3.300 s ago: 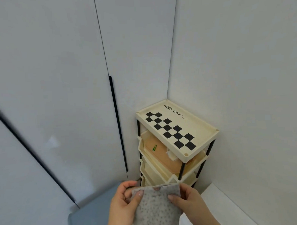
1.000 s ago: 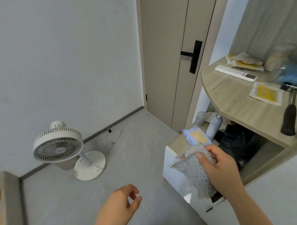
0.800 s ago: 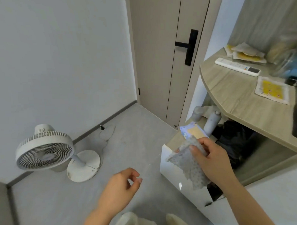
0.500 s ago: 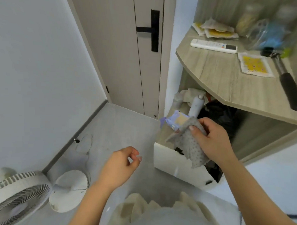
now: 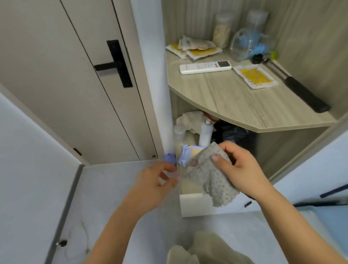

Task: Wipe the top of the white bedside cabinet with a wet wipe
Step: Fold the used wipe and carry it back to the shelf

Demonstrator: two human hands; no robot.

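Holding the dotted wipe [image 5: 212,176] pinched in my right hand [image 5: 241,169] | left hand [image 5: 153,184] empty, fingers loosely curled | white bedside cabinet [image 5: 195,207] directly below the wipe, lower centre; right hand nearer.

dotted grey cloth [image 5: 211,178]; matt wood-grain shelf [image 5: 227,98]; glossy white cabinet [image 5: 199,207].

The left hand [image 5: 157,183] has come forward to the front-left corner of the white cabinet [image 5: 201,207], close beside the right hand [image 5: 241,169] holding the grey wipe [image 5: 212,178].
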